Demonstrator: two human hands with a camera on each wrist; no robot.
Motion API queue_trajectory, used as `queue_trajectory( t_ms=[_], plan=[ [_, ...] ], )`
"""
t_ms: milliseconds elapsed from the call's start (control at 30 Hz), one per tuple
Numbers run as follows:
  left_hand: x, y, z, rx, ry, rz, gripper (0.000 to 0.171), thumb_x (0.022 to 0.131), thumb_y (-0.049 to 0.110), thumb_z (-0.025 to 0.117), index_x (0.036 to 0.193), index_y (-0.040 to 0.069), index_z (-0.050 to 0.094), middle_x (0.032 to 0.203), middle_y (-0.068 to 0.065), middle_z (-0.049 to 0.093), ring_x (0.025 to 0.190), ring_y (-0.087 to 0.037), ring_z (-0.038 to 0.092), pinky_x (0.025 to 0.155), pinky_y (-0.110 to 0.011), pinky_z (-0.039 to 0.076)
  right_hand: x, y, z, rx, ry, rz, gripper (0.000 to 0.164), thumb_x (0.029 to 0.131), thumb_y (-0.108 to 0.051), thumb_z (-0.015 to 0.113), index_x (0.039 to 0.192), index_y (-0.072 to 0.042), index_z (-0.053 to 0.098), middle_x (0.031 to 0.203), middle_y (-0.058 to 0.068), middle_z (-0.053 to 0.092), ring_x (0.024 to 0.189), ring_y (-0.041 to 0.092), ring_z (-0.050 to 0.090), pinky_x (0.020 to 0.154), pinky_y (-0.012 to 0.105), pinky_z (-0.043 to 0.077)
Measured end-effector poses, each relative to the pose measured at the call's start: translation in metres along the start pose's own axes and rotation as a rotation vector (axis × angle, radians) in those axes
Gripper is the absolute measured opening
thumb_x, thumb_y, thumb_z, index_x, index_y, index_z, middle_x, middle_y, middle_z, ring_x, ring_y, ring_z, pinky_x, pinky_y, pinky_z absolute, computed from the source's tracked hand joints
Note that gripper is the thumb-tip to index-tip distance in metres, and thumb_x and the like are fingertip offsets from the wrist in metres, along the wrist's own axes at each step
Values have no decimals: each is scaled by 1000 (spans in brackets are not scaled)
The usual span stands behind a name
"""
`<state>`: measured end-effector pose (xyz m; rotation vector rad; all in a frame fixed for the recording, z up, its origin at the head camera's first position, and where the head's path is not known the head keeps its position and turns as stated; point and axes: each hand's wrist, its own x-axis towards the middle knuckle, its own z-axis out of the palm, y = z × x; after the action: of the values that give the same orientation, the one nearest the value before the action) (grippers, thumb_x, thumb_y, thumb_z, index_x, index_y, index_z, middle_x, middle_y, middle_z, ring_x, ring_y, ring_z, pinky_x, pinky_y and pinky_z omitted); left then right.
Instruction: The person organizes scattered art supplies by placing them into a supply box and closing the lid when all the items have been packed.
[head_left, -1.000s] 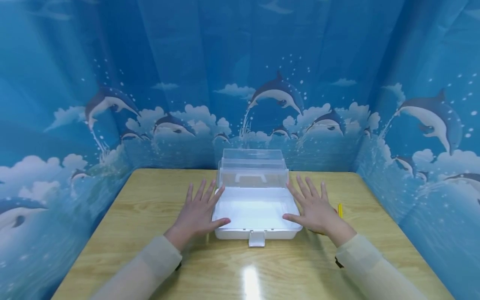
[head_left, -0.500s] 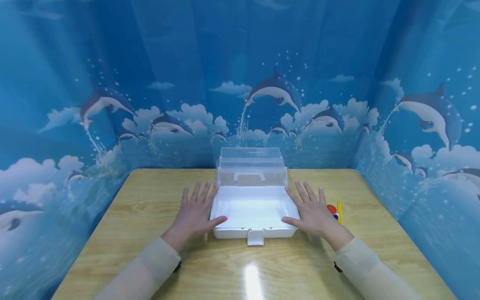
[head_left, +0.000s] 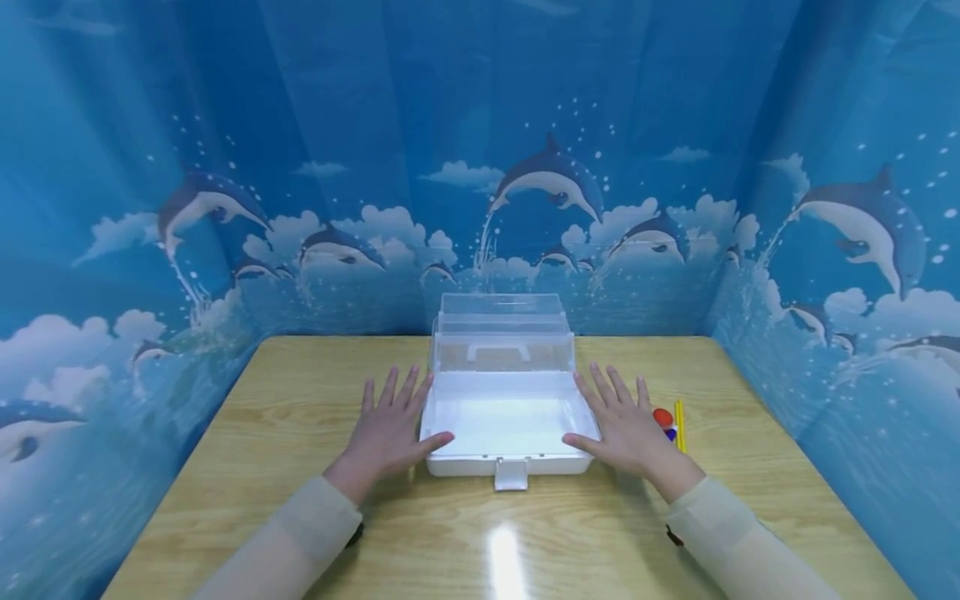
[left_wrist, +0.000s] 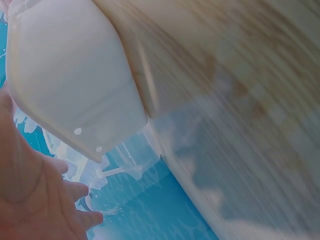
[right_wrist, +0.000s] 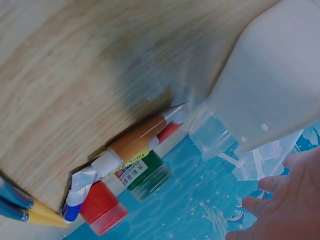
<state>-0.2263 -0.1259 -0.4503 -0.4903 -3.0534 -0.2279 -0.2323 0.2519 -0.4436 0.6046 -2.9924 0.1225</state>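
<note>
A white plastic box (head_left: 510, 467) stands on the table with its clear lid (head_left: 504, 333) swung up and back, showing a handle. Its inside is bright white, and a clear latch (head_left: 512, 475) hangs at the front. My left hand (head_left: 386, 429) is at the left side of the box, fingers spread and straight, with the thumb reaching over the rim. On the opposite side my right hand (head_left: 622, 425) mirrors it, thumb also over the rim. Both wrist views show the box's outer side walls, with spread fingers beside them. Neither hand grips anything.
Right of the right hand lie a red-lidded jar (head_left: 662, 417) and yellow sticks (head_left: 680, 425). The right wrist view adds a green jar (right_wrist: 145, 175), an orange-brown tube (right_wrist: 137, 140) and a blue-capped tube (right_wrist: 75, 202). A dolphin-print curtain (head_left: 480, 208) surrounds the wooden table (head_left: 300, 400).
The head view has shifted slightly, and the red-lidded jar, formerly mostly behind the right hand, now shows. Both hands keep their spread pose beside the box.
</note>
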Motion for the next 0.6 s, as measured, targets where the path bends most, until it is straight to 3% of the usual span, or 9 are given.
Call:
queue_trajectory(
  t_ms=[300, 600],
  plan=[
    [3, 4, 4, -31, -17, -31, 103, 88, 81, 41, 162, 16, 13, 167, -12, 9, 152, -41, 0, 116, -66, -5, 0, 0, 4, 12, -26, 23, 103, 89, -76, 48, 162, -12, 13, 168, 15, 3, 152, 42, 0, 113, 70, -8],
    [2, 8, 4, -33, -50, -67, 105, 87, 85, 36, 162, 16, 10, 168, -10, 5, 152, -39, -2, 117, -64, -8, 4, 1, 7, 17, -38, 29, 104, 89, -79, 43, 162, -14, 10, 168, 14, 3, 152, 41, 1, 113, 71, -5]
  ],
)
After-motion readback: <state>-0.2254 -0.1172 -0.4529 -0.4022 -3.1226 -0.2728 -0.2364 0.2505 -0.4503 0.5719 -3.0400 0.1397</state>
